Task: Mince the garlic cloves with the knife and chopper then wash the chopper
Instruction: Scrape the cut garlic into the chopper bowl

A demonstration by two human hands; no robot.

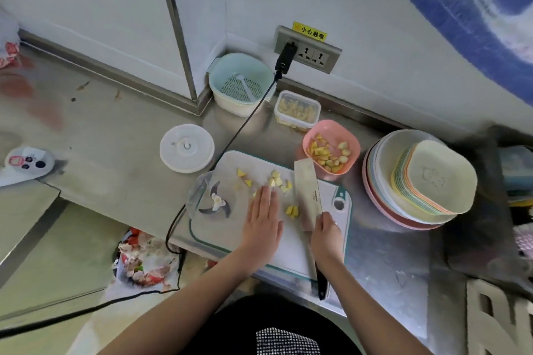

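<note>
While the garlic pieces (277, 181) lay scattered over the white cutting board (230, 228), the left hand (264, 220) rested flat on the board with its fingers (266, 196) straight and close together, the fingertips touching the nearest cluster of garlic. A further small pile of pieces (292, 211) lay just to the right of those fingers, between them and the knife (308, 193). The right hand (327, 232) gripped the knife where the blade meets the handle, fingers curled round it, with the broad blade stretching away from the hand across the board and the dark handle (320, 282) trailing back towards the person. To the left of the left fingers, the clear chopper bowl (196, 196) with its blades (216, 203) sat on the board's left edge; it seemed tilted, though the distortion made that hard to judge. Beyond it, on the steel table (115, 138), lay the round white chopper lid (187, 148). Ahead of the right fingers, just past the blade tip, stood a pink bowl (310, 141) holding more garlic cloves, and behind that a clear container (297, 109) and a pale colander basket (240, 83). Well to the right of the knife hand rose a stack of coloured bowls (421, 181). A black cable (245, 124) ran from the wall socket (308, 49) down past the board.
</note>
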